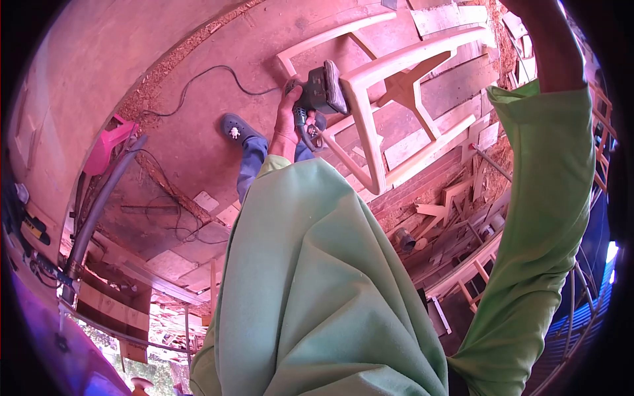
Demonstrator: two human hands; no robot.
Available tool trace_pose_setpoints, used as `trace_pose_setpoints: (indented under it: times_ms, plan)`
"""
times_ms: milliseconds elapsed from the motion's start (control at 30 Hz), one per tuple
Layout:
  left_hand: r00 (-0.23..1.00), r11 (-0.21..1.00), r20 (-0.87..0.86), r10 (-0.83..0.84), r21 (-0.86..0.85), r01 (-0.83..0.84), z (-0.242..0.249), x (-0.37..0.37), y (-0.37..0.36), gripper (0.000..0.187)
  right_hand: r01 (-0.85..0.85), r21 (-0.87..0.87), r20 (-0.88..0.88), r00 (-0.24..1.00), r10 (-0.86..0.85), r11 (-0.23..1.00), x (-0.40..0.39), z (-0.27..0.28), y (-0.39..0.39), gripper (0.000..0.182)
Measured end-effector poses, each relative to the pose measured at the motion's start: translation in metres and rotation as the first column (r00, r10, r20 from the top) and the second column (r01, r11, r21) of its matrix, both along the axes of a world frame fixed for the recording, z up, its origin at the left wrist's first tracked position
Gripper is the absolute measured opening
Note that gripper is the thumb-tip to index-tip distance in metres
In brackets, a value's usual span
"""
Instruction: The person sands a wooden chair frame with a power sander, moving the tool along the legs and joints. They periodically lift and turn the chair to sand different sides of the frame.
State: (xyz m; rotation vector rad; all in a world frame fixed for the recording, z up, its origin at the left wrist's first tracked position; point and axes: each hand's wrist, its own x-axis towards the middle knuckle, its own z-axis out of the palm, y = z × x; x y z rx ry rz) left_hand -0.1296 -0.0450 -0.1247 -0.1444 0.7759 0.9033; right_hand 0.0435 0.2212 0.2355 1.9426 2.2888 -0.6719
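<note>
My left hand (286, 122) is wrapped around a dark power sander (322, 89) near the upper middle of the head view. The sander's flat face is against, or very close to, the curved end rail of a pale wooden chair frame (362, 125). The frame lies tilted on the floor, with curved legs and crossed braces showing. My right arm, in a green sleeve (545, 198), stretches up along the right side past the chair. The right hand itself lies beyond the top edge.
A black cord (198, 74) loops over the floor to the left of the sander. My shoe (239, 129) stands below it. A pink plastic item (109, 145) is at the left. Wood scraps (442, 204) and boards lie at the right. Sawdust (178, 49) lines the upper left.
</note>
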Motion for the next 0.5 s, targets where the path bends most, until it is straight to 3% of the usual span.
trace_pose_setpoints:
  times_ms: [100,200,267,333,500]
  plan:
    - [0.982,0.994,0.170,-0.089,-0.040,0.097,-0.032,0.004,0.001,0.056,-0.047,0.111,0.129,0.991,0.032,0.993,-0.013,0.002,-0.014,0.056]
    - [0.962,0.990,0.234,-0.138,0.026,0.135,-0.052,0.009,0.009,0.057,0.002,-0.022,0.020,1.000,-0.001,1.000,-0.003,0.000,-0.002,0.057]
    - [0.948,0.987,0.276,-0.157,0.071,0.143,-0.066,0.016,0.020,0.060,-0.067,0.011,0.110,0.992,0.066,0.998,-0.006,-0.001,0.000,0.057]
    - [0.910,0.972,0.342,-0.233,0.118,0.204,-0.078,0.023,0.028,0.061,0.027,0.035,0.095,0.995,-0.030,0.999,-0.023,0.002,-0.015,0.056]
    - [0.912,0.954,0.290,-0.290,0.162,0.252,-0.077,0.030,0.038,0.062,0.116,0.044,0.102,0.988,-0.120,0.992,-0.020,-0.008,-0.008,0.055]
